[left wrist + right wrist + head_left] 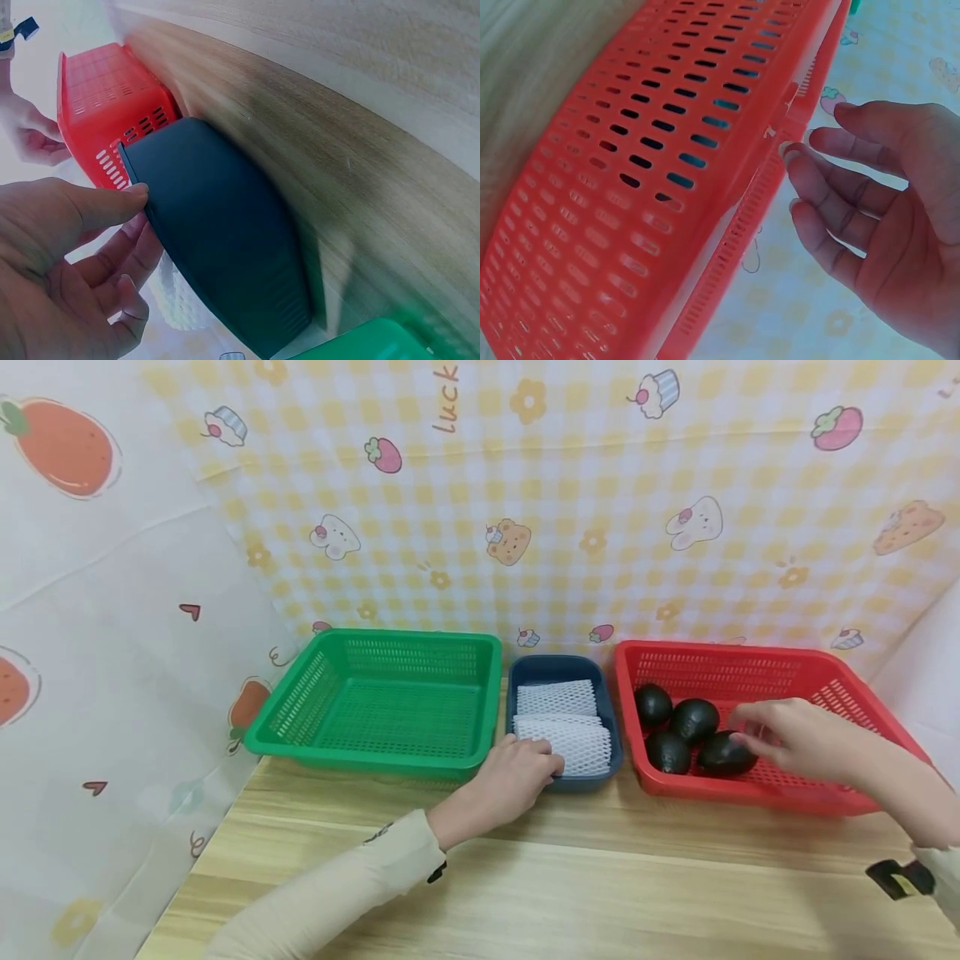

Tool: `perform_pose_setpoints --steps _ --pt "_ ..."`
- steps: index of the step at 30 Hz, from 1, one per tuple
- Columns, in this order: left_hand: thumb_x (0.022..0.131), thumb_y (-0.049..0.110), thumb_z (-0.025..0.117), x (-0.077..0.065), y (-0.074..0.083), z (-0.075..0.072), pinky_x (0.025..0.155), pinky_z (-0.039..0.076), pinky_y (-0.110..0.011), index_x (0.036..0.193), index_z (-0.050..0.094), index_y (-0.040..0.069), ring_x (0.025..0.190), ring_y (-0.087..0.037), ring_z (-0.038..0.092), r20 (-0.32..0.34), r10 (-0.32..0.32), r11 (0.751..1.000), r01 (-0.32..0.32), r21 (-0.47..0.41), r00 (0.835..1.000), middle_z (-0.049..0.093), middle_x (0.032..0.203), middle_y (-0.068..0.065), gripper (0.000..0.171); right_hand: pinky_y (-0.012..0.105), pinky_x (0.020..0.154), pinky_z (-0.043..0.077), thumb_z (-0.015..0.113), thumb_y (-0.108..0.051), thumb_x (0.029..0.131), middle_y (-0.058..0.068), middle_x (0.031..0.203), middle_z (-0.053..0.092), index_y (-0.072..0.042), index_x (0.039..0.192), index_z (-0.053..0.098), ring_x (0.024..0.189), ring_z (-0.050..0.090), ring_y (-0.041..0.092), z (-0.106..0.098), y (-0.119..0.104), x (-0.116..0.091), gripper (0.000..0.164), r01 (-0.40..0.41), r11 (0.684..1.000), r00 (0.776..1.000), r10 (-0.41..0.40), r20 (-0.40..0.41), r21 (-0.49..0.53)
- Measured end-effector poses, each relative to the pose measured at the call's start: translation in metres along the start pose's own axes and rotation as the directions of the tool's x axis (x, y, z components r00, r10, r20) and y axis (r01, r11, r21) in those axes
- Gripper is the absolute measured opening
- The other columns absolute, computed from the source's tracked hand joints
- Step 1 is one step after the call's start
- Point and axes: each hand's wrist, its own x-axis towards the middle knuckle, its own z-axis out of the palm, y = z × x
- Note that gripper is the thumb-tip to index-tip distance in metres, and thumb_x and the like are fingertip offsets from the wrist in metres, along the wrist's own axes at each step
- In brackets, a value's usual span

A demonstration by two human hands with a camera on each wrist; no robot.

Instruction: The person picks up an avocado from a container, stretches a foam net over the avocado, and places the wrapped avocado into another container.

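Observation:
In the head view, my left hand [521, 768] reaches over the front rim of a dark blue tray [562, 783]. White foam net sleeves [562, 743] lie flat inside, right by its fingers. The left wrist view puts the thumb [120, 204] at the tray's rim, while other fingertips are hidden behind the wall; I cannot tell whether they grip anything. My right hand [798, 739] is over the red basket [750, 793], fingertips close above the nearest dark avocado [727, 753]. Its fingers [832, 202] are loosely bent with nothing between them. Several avocados cluster at the basket's left end.
A green basket [405, 718] stands left of the blue tray, its slatted floor showing. All three containers line up along the back of a wooden table [600, 885]. Behind them hangs a yellow checked cloth [570, 468], and pale sheeting [112, 610] covers the left side.

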Motion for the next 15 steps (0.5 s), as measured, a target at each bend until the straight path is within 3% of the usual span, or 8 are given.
perform_pose_setpoints --steps 9,15 --pt "0.095 0.016 0.075 0.001 -0.001 0.000 0.058 0.036 -0.023 0.099 0.079 0.020 0.076 -0.012 0.063 -0.013 0.024 1.000 -0.024 0.013 1.000 0.066 0.087 0.005 0.007 0.028 0.061 0.054 0.087 -0.003 0.078 -0.014 0.079 0.060 -0.008 0.100 0.072 0.066 0.055 0.002 -0.003 0.016 0.011 0.028 -0.067 0.997 0.989 0.063 0.131 0.027" --pt "0.094 0.014 0.075 0.003 0.000 -0.001 0.062 0.046 -0.025 0.098 0.079 0.018 0.075 -0.013 0.064 -0.012 0.046 0.998 -0.046 0.042 0.999 0.066 0.086 0.003 0.007 0.040 0.074 0.058 0.090 -0.008 0.075 0.001 0.103 0.070 -0.003 0.111 0.073 0.086 0.065 0.018 -0.005 0.023 0.014 0.040 -0.140 0.988 0.966 0.121 0.227 0.068"
